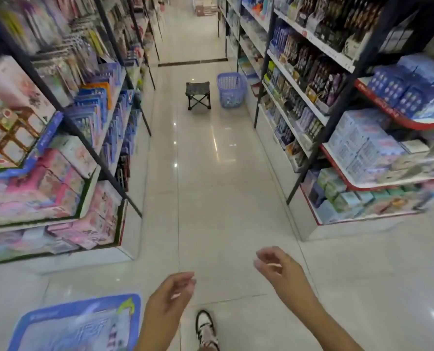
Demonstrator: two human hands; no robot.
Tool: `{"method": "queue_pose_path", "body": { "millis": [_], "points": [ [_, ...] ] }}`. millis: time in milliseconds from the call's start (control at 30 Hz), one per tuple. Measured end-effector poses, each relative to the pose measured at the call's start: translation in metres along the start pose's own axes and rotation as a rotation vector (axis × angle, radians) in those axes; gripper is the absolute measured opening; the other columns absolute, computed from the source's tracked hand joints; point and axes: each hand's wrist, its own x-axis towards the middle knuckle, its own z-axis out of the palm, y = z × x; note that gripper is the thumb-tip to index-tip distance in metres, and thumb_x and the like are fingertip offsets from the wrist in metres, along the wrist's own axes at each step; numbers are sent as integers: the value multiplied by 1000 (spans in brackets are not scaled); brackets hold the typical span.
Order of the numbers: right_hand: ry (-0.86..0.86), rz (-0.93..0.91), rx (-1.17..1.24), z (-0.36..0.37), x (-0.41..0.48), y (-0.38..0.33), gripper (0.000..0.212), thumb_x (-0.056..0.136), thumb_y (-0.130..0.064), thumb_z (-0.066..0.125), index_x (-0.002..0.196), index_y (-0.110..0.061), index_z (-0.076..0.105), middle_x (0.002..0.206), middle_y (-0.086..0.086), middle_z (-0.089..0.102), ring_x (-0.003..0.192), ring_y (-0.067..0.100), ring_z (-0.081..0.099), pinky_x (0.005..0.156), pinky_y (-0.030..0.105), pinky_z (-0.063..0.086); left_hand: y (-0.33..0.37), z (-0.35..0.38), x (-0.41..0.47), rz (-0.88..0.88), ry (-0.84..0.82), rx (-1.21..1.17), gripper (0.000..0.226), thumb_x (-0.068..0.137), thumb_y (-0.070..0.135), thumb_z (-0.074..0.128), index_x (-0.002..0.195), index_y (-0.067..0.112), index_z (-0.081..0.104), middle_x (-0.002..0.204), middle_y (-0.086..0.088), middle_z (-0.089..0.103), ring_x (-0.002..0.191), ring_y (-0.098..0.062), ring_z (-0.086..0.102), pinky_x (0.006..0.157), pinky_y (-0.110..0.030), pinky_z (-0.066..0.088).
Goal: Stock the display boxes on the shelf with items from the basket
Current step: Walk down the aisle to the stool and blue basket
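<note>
Left hand point(170, 295) and right hand point(276, 267) hang loosely curled and empty, the basket point(230, 90) well ahead of them beside a stool point(198, 95), so best walk close before reaching in.

Just the one head-worn wide-angle view here, looking forward and down a shop aisle point(211, 173), left hand point(170, 297) and right hand point(278, 267) close at the bottom edge, basket point(231, 89) far ahead beside the right-hand shelves point(295, 93).
</note>
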Motion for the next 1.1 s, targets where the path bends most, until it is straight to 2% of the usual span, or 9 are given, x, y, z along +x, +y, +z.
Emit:
{"method": "queue_pose_path", "body": {
  "millis": [133, 233, 500, 633, 767, 933, 1033, 1100],
  "points": [
    [-63, -35, 23, 22, 45, -29, 9, 84, -25, 69, 91, -29, 66, 93, -16, 67, 86, -3, 63, 75, 7, 47, 10, -16, 63, 69, -95, 32, 19, 85, 3, 66, 98, 17, 69, 93, -3, 74, 92, -12, 68, 79, -15, 51],
    [-35, -16, 22, 30, 72, -38, 9, 84, -24, 68, 92, -27, 66, 94, -13, 67, 85, -3, 62, 74, 7, 47, 21, -23, 112, 108, -164, 68, 19, 87, 8, 65, 98, 22, 69, 97, 5, 73, 93, -6, 67, 76, -9, 49],
    [78, 116, -28, 12, 148, -36, 8, 84, -21, 69, 90, -26, 66, 93, -10, 68, 85, -3, 63, 70, 6, 46, 71, -11, 229, 121, -265, 92, 17, 87, 14, 67, 99, 26, 69, 99, 6, 72, 94, -6, 67, 78, -16, 50],
    [84, 141, -42, 11, 209, -41, 8, 83, -21, 70, 88, -26, 67, 91, -9, 69, 87, 3, 64, 72, 9, 46, 91, 1, 290, 122, -255, 112, 16, 87, 15, 66, 99, 26, 69, 97, 10, 72, 93, -4, 66, 78, -13, 50],
    [38, 84, -68, 12, 292, -65, 7, 85, -26, 68, 91, -29, 65, 92, -15, 68, 84, -5, 62, 69, 6, 46, 106, 6, 352, 110, -215, 139, 17, 86, 18, 67, 98, 31, 70, 98, 10, 72, 95, -5, 67, 84, -22, 51],
    [-63, -28, -16, 25, 396, -122, 8, 85, -25, 68, 92, -28, 64, 94, -11, 67, 84, -3, 63, 75, 11, 49, 134, 2, 418, 106, -134, 113, 19, 84, 21, 69, 95, 37, 70, 99, 6, 73, 95, -9, 68, 85, -28, 50],
    [-125, -65, 8, 37, 453, -153, 9, 85, -25, 68, 93, -28, 65, 94, -11, 67, 85, -3, 62, 76, 10, 48, 151, 5, 461, 107, -101, 92, 16, 80, 28, 68, 95, 32, 70, 100, 6, 73, 96, -10, 68, 83, -27, 51],
    [-147, -77, 25, 45, 487, -165, 8, 86, -24, 67, 93, -28, 65, 95, -11, 68, 87, -4, 62, 76, 8, 47, 158, 9, 492, 96, -99, 98, 13, 84, 21, 68, 95, 27, 71, 99, 6, 73, 95, -10, 68, 81, -23, 53]
  ]
}}
